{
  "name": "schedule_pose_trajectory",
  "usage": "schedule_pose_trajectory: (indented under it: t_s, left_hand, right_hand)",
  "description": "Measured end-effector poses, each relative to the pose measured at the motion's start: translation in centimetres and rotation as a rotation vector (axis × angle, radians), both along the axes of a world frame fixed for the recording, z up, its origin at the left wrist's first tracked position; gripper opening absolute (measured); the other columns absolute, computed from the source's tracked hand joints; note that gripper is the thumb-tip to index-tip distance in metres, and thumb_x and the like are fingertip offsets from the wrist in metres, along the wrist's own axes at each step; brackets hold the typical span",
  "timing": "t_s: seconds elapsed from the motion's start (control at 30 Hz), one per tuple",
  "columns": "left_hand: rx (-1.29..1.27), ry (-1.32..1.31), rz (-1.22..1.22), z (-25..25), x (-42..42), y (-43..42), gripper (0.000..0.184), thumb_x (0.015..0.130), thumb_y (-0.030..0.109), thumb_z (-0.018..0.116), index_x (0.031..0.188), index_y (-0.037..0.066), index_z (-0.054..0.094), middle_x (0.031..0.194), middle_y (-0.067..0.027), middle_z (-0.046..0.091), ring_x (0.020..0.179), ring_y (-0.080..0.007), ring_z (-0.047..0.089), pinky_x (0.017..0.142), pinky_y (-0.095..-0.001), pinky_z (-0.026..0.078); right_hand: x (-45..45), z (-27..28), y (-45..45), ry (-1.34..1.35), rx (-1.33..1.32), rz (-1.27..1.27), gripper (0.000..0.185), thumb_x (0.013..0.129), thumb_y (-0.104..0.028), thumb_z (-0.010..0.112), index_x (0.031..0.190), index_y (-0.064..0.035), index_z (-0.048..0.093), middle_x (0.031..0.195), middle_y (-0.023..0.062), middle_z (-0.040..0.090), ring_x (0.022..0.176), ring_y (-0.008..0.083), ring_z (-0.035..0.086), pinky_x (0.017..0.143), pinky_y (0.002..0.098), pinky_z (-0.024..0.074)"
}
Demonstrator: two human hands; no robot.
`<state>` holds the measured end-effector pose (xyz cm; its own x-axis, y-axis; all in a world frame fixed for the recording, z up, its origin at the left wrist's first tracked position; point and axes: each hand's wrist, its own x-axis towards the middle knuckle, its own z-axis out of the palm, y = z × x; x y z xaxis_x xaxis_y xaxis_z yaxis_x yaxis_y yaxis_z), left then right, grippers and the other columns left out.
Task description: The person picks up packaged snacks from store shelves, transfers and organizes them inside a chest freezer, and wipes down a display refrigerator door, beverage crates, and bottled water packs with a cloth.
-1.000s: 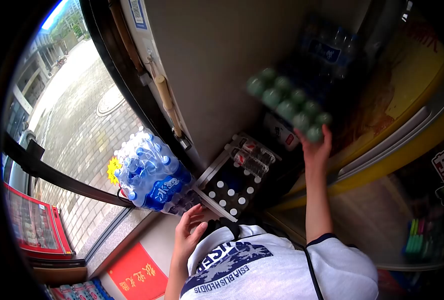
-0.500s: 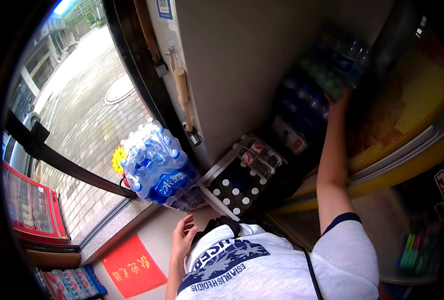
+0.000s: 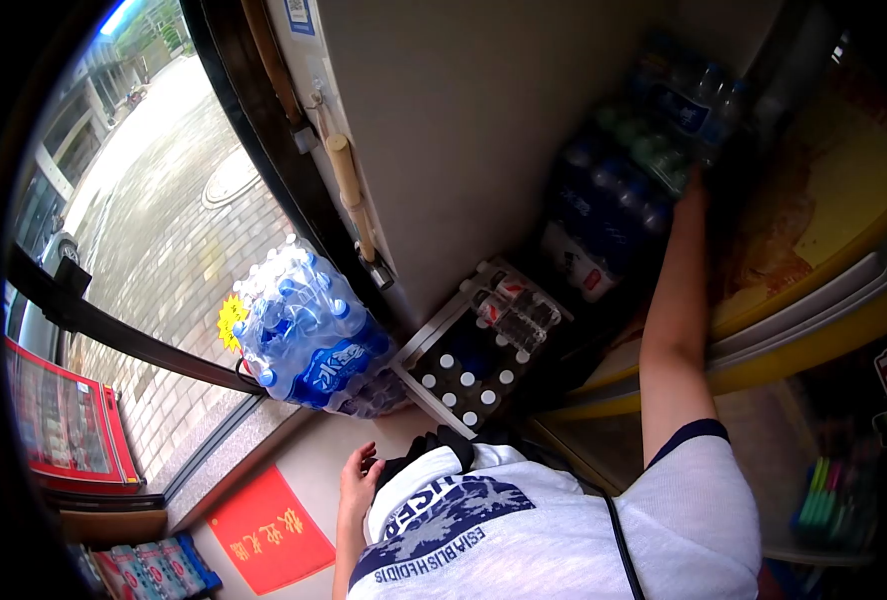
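My right arm reaches into the dark corner, where my right hand (image 3: 697,186) is beside a pack of green-tinted bottles (image 3: 656,152). Its fingers are hidden among the bottles and shadow, so I cannot tell whether it grips one. Close to it lies a pack of clear bottles with dark blue labels (image 3: 686,108). A blue-wrapped bottle pack (image 3: 599,205) stands beneath the green ones. My left hand (image 3: 360,476) hangs low by my shirt, loosely curled with fingers apart, holding nothing.
By the glass door stands a blue shrink-wrapped water pack (image 3: 314,345). Near it a crate (image 3: 419,372) holds white-capped bottles, with clear bottles (image 3: 517,312) lying on top. A yellow freezer (image 3: 764,345) borders the right side. A red mat (image 3: 272,535) lies on the floor.
My right hand has slid slightly up and right, and its fingers have gone out of sight among the bottles. My left hand has stayed low. The view has shifted a little.
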<state>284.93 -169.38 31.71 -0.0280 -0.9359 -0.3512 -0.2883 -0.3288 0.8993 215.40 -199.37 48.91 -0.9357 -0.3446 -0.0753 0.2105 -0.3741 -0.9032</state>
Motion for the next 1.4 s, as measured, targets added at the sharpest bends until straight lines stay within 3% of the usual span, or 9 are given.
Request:
schedule_pose_trajectory:
  t_s: [0.13,0.33,0.4,0.47,0.63,0.77,0.8,1.23,1.4]
  left_hand:
    - [0.006,-0.010,-0.025,-0.1,0.1,-0.1,0.041,0.082,0.005,0.060,0.122,0.000,0.050,0.111,-0.0154,0.058,0.093,-0.0193,0.059,0.079,-0.0296,0.048]
    - [0.069,-0.034,-0.051,-1.6,0.7,0.2,0.042,0.082,0.006,0.062,0.121,-0.001,0.050,0.111,-0.0169,0.059,0.095,-0.0206,0.059,0.080,-0.0299,0.048]
    - [0.088,-0.032,-0.049,-2.7,1.0,0.5,0.042,0.081,0.007,0.063,0.121,0.000,0.050,0.111,-0.0170,0.059,0.096,-0.0211,0.059,0.080,-0.0306,0.048]
    - [0.080,-0.025,-0.047,-5.1,1.8,0.9,0.044,0.080,0.007,0.065,0.121,0.000,0.050,0.111,-0.0173,0.059,0.097,-0.0224,0.058,0.081,-0.0320,0.048]
    - [0.048,0.009,-0.047,-9.1,3.0,1.7,0.046,0.075,0.006,0.070,0.116,-0.003,0.053,0.103,-0.0171,0.062,0.093,-0.0217,0.061,0.078,-0.0322,0.049]
    - [0.126,-0.009,-0.151,-14.0,6.4,2.2,0.046,0.081,0.011,0.066,0.122,-0.001,0.048,0.110,-0.0188,0.059,0.100,-0.0231,0.059,0.081,-0.0344,0.049]
    - [0.173,-0.062,-0.126,-9.0,3.8,2.4,0.048,0.082,0.013,0.064,0.124,-0.001,0.047,0.110,-0.0207,0.058,0.098,-0.0243,0.059,0.080,-0.0341,0.049]
    - [0.339,-0.061,-0.023,-10.7,5.0,3.9,0.044,0.081,0.006,0.064,0.122,0.006,0.050,0.101,-0.0115,0.060,0.090,-0.0191,0.058,0.077,-0.0296,0.048]
    - [0.314,-0.020,-0.019,-15.0,7.0,4.6,0.044,0.081,0.004,0.063,0.122,0.006,0.050,0.101,-0.0127,0.061,0.089,-0.0190,0.059,0.078,-0.0297,0.049]
  right_hand:
    - [2.6,0.3,1.3,0.028,-0.122,-0.082,0.061,0.065,-0.035,0.079,0.107,0.0036,0.057,0.107,0.0146,0.059,0.092,0.0251,0.058,0.076,0.0378,0.0482]
    - [12.1,0.1,5.4,0.817,0.264,-0.714,0.051,0.081,-0.021,0.064,0.122,0.0012,0.044,0.124,0.0204,0.041,0.115,0.0334,0.042,0.096,0.0403,0.0362]
    - [17.9,-2.1,6.2,0.890,-0.077,-0.390,0.043,0.086,-0.013,0.055,0.124,0.0010,0.041,0.121,0.0202,0.039,0.114,0.0336,0.041,0.095,0.0404,0.0367]
    - [23.9,-5.3,8.2,1.032,0.094,-0.143,0.039,0.081,-0.003,0.057,0.118,-0.0010,0.044,0.113,0.0158,0.048,0.108,0.0240,0.048,0.088,0.0350,0.0413]
    - [33.1,-24.3,12.5,1.261,0.516,0.966,0.072,0.068,-0.022,0.073,0.129,-0.0050,0.040,0.131,0.0196,0.039,0.124,0.0360,0.035,0.103,0.0426,0.0296]
    - [37.0,-27.9,18.2,1.288,0.971,1.271,0.082,0.069,-0.027,0.071,0.139,-0.0173,0.028,0.145,0.0191,0.016,0.127,0.0441,0.022,0.103,0.0503,0.0278]
    - [37.1,-28.4,18.5,1.314,0.967,1.245,0.083,0.069,-0.024,0.071,0.139,-0.0189,0.027,0.144,0.0189,0.017,0.126,0.0443,0.023,0.102,0.0513,0.0284]
    - [35.5,-28.6,15.6,1.707,0.846,1.127,0.070,0.072,-0.009,0.064,0.136,-0.0121,0.034,0.102,0.0166,0.049,0.094,0.0325,0.048,0.079,0.0412,0.0427]
    - [36.4,-26.6,15.1,1.378,0.930,1.323,0.030,0.068,-0.024,0.059,0.085,-0.0002,0.064,0.087,0.0199,0.064,0.081,0.0357,0.062,0.070,0.0438,0.0494]
